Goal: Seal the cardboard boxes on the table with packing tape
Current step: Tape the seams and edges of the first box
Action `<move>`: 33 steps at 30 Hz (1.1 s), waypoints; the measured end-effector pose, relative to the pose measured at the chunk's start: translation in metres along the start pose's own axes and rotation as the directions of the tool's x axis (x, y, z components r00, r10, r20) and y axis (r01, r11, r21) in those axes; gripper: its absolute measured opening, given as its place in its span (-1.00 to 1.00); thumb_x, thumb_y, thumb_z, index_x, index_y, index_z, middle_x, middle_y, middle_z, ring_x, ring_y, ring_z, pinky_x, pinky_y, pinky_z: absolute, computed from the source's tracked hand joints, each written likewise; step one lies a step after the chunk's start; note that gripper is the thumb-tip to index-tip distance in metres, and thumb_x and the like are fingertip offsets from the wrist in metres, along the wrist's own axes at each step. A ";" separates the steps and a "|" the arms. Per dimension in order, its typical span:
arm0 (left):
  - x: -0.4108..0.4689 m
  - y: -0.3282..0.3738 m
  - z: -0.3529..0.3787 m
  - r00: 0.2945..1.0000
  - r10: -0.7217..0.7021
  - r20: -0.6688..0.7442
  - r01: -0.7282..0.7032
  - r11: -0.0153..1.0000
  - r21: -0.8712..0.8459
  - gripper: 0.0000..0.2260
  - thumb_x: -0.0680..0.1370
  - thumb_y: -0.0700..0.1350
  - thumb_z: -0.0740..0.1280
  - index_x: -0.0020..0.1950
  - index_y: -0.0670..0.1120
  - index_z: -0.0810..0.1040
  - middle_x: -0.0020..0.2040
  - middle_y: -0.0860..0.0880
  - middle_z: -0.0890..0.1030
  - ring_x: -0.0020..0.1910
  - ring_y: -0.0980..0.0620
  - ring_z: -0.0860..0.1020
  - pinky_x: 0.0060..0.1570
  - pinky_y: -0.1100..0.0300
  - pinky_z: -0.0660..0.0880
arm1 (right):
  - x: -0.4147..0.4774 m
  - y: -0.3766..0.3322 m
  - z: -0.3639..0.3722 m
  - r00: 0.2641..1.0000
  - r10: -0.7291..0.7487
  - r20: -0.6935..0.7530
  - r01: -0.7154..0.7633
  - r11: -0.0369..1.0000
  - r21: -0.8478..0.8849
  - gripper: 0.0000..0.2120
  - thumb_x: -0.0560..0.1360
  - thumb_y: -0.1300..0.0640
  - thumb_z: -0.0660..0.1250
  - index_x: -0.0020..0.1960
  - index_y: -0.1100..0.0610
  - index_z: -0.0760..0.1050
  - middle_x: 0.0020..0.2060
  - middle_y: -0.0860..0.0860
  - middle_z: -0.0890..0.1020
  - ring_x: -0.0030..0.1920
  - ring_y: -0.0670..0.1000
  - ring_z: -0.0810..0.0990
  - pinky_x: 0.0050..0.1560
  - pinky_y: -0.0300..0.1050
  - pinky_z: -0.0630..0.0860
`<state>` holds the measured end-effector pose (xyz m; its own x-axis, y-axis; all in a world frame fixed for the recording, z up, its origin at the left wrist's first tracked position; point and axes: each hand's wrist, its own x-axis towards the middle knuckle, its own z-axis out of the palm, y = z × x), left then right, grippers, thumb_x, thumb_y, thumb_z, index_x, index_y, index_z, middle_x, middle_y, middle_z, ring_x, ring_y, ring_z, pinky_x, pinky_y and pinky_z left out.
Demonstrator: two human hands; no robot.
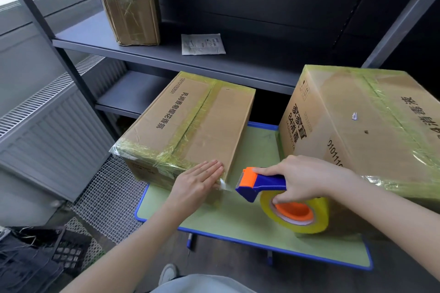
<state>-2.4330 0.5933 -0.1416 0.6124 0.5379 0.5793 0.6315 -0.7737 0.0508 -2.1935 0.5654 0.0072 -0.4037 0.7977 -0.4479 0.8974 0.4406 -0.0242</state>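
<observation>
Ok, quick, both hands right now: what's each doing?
Left hand: open, flat on the box.
Right hand: grips the tape dispenser.

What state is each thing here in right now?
Left box: closed, taped, on table.
Right box: closed, taped.
Shelf box: closed, taped, upright.
Dispenser: gripped by right hand, strip stretched to left box.
Left hand: flat, pressing strip onto left box.
Packet: flat on shelf.

Left hand (pixel 200 183) flat on near corner of smaller box (pixel 188 123), pressing tape end. Right hand (pixel 302 178) grips tape dispenser (pixel 264 185), yellow roll (pixel 309 216) on green table (pixel 238 221). Larger box (pixel 362 126) right.
</observation>
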 end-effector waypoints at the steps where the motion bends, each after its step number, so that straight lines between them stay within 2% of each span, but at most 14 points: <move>1: 0.001 -0.002 -0.002 1.000 -0.001 0.003 0.001 1.000 -0.007 -0.53 0.69 -0.07 -0.05 0.11 -0.20 0.64 0.13 -0.08 0.63 0.14 0.01 0.59 0.16 0.06 0.51 | -0.001 0.002 0.000 1.000 -0.007 0.000 0.007 1.000 -0.028 -0.33 0.43 -0.24 0.31 0.47 -0.28 0.11 -0.14 -0.15 0.51 -0.22 -0.10 0.40 -0.24 -0.19 0.38; 3: 0.001 -0.004 -0.004 1.000 -0.011 0.026 0.012 1.000 -0.020 -0.54 0.68 -0.05 -0.04 0.12 -0.20 0.63 0.14 -0.08 0.62 0.15 0.01 0.58 0.19 0.08 0.48 | 0.001 0.003 -0.001 1.000 -0.014 0.008 0.014 0.997 -0.081 -0.34 0.44 -0.23 0.29 0.47 -0.28 0.11 -0.05 -0.10 0.52 -0.15 -0.06 0.38 -0.21 -0.17 0.34; 7: -0.003 -0.002 -0.003 0.993 -0.065 0.100 0.070 0.996 -0.047 -0.61 0.64 0.00 0.07 0.20 -0.19 0.59 0.21 -0.07 0.58 0.23 0.02 0.53 0.28 0.12 0.38 | 0.015 -0.005 -0.001 0.997 0.004 0.082 0.004 0.996 -0.092 -0.38 0.44 -0.19 0.31 0.45 -0.25 0.20 -0.15 -0.07 0.47 -0.16 -0.02 0.40 -0.30 -0.17 0.31; 9: -0.003 0.001 -0.005 0.987 -0.094 0.131 0.102 0.993 -0.058 -0.64 0.57 0.00 0.18 0.23 -0.18 0.58 0.23 -0.06 0.57 0.25 0.03 0.51 0.28 0.11 0.40 | 0.021 -0.007 0.001 0.991 0.015 0.134 -0.008 0.998 -0.055 -0.40 0.44 -0.18 0.32 0.44 -0.24 0.23 -0.18 -0.06 0.48 -0.18 0.00 0.44 -0.34 -0.19 0.32; 11: -0.002 0.004 -0.009 0.977 -0.121 0.177 0.136 0.988 -0.071 -0.61 0.50 -0.02 0.23 0.24 -0.17 0.57 0.24 -0.05 0.56 0.27 0.04 0.49 0.29 0.11 0.41 | 0.027 -0.010 0.000 0.979 0.027 0.202 -0.033 0.999 0.024 -0.43 0.45 -0.16 0.33 0.43 -0.22 0.27 -0.12 -0.02 0.56 -0.15 0.01 0.50 -0.26 -0.16 0.39; 15: 0.000 0.007 -0.019 0.947 -0.137 0.291 0.165 0.983 -0.075 -0.48 0.36 -0.09 0.17 0.29 -0.20 0.51 0.30 -0.09 0.51 0.33 0.00 0.43 0.39 0.12 0.26 | 0.040 -0.015 -0.002 0.950 0.059 0.306 -0.105 0.985 0.138 -0.53 0.44 -0.15 0.35 0.33 -0.14 0.42 -0.07 0.02 0.60 -0.13 0.01 0.50 -0.26 -0.18 0.39; 17: 0.001 0.007 -0.022 0.937 -0.141 0.320 0.173 0.982 -0.073 -0.44 0.33 -0.10 0.14 0.31 -0.21 0.50 0.31 -0.11 0.50 0.34 -0.02 0.42 0.42 0.14 0.18 | 0.042 -0.021 0.007 0.911 0.069 0.406 -0.098 0.994 0.051 -0.59 0.41 -0.15 0.37 0.22 -0.07 0.53 -0.09 -0.01 0.60 -0.12 0.02 0.49 -0.23 -0.17 0.43; 19: 0.001 0.007 -0.024 0.932 -0.144 0.332 0.181 0.980 -0.083 -0.44 0.33 -0.11 0.12 0.31 -0.22 0.49 0.31 -0.11 0.50 0.34 -0.03 0.42 0.43 0.14 0.15 | 0.039 -0.023 0.021 0.878 0.073 0.473 -0.072 0.997 -0.019 -0.55 0.39 -0.14 0.39 0.25 -0.05 0.52 -0.07 0.00 0.60 -0.13 0.03 0.49 -0.14 -0.15 0.46; 24: 0.004 0.008 -0.024 0.930 -0.158 0.333 0.203 0.973 -0.105 -0.44 0.33 -0.12 0.12 0.29 -0.21 0.51 0.29 -0.11 0.52 0.33 -0.04 0.44 0.40 0.11 0.25 | 0.033 -0.009 0.022 0.949 0.120 0.292 -0.166 0.977 0.135 -0.43 0.41 -0.13 0.36 0.40 -0.14 0.34 -0.02 0.03 0.62 -0.06 0.07 0.60 -0.10 -0.10 0.53; 27: 0.005 0.011 -0.025 0.922 -0.165 0.349 0.214 0.971 -0.106 -0.46 0.33 -0.11 0.13 0.26 -0.21 0.54 0.26 -0.10 0.54 0.30 -0.04 0.47 0.36 0.11 0.31 | 0.033 -0.013 0.015 0.957 0.153 0.247 -0.193 0.971 0.143 -0.44 0.41 -0.13 0.35 0.40 -0.15 0.36 -0.08 0.03 0.61 -0.12 0.08 0.61 -0.16 -0.09 0.54; 31: 0.005 0.013 -0.025 0.918 -0.174 0.356 0.224 0.969 -0.103 -0.48 0.35 -0.11 0.14 0.26 -0.21 0.54 0.27 -0.11 0.54 0.30 -0.04 0.47 0.37 0.14 0.25 | 0.023 -0.014 0.000 0.962 0.246 0.117 -0.261 0.956 0.133 -0.55 0.43 -0.11 0.32 0.31 -0.12 0.43 -0.15 0.00 0.59 -0.39 -0.05 0.47 -0.36 -0.19 0.42; 33: 0.005 0.011 -0.026 0.920 -0.178 0.350 0.230 0.967 -0.113 -0.48 0.36 -0.10 0.13 0.26 -0.21 0.54 0.26 -0.10 0.54 0.30 -0.03 0.47 0.38 0.14 0.25 | 0.019 -0.016 -0.008 0.963 0.271 -0.001 -0.269 0.955 0.125 -0.58 0.47 -0.17 0.26 0.30 -0.09 0.43 -0.12 -0.01 0.60 -0.28 -0.03 0.52 -0.29 -0.17 0.42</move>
<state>-2.4351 0.5791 -0.1168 0.6177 0.7493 0.2387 0.6975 -0.6622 0.2739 -2.2166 0.5771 0.0058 -0.1453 0.8877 -0.4369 0.9879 0.1545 -0.0146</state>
